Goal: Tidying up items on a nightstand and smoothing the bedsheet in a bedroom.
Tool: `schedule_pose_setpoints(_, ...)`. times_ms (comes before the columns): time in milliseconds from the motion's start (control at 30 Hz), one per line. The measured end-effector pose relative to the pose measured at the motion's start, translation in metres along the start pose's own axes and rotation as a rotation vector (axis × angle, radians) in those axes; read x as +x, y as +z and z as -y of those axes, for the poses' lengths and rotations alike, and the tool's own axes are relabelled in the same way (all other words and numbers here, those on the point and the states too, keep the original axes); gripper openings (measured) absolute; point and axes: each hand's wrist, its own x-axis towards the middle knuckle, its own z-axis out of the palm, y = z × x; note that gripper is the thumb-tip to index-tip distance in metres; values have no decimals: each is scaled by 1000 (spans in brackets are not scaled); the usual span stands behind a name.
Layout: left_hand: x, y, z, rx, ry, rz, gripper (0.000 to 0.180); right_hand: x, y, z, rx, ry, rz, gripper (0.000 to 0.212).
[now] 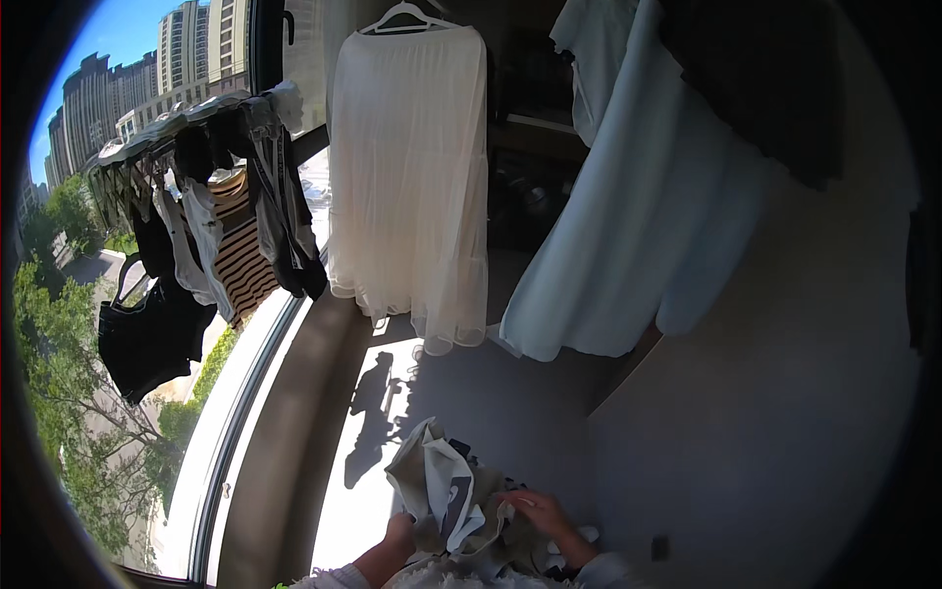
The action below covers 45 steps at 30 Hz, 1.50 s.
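— Head view first, biggest things: what fills the far side?

— A pale blue sheet hangs far right, draped down toward the floor. Left of it a white pleated skirt hangs from a white hanger. Further left, outside the window, a drying rack carries smaller washing: a striped top, dark pieces, and a black garment dangling lowest. Beyond that are trees and tall buildings under a blue sky.

— And the floor?

— A grey floor, with a bright patch of sun near the window sill.

— Where is the thing being worked on?

— Near the lower edge, centre: a bundle of crumpled cloth, olive-grey and white with some dark parts, held up between both hands above the floor.

— What are the hands doing?

— The left hand is closed around the bundle's lower left edge. The right hand pinches a fold on its right side, fingers curled over the fabric.

— How would it handle?

— I'd judge it light, soft and floppy, with no stiffness, so it sags wherever it isn't gripped. It looks like several pieces tangled, so loose ones could slip out. Best taken by an edge or hem, gripped firmly.
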Motion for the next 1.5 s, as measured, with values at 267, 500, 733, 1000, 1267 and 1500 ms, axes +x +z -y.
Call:
schedule_pose_setpoints(267,95,133,-189,166,-82,15,41,185,-104,30,204,-2,-199,21)
schedule_pose_setpoints(500,231,233,-305,-183,-176,82,36,330,-203,-1,784,230,-233,24)
schedule_pose_setpoints(733,357,320,-443,16,-190,247,41,491,-273,57,40,10,-513,27)
schedule_pose_setpoints(1000,495,357,-583,95,-114,244,41,679,-327,78,79,-174,-614,21)
schedule_pose_setpoints(1267,624,364,-741,72,43,52,41,937,-387,112,-78,-225,-423,18)
schedule_pose_setpoints(1500,715,366,-865,-17,140,-170,40,1179,-418,131,140,-340,-73,18)
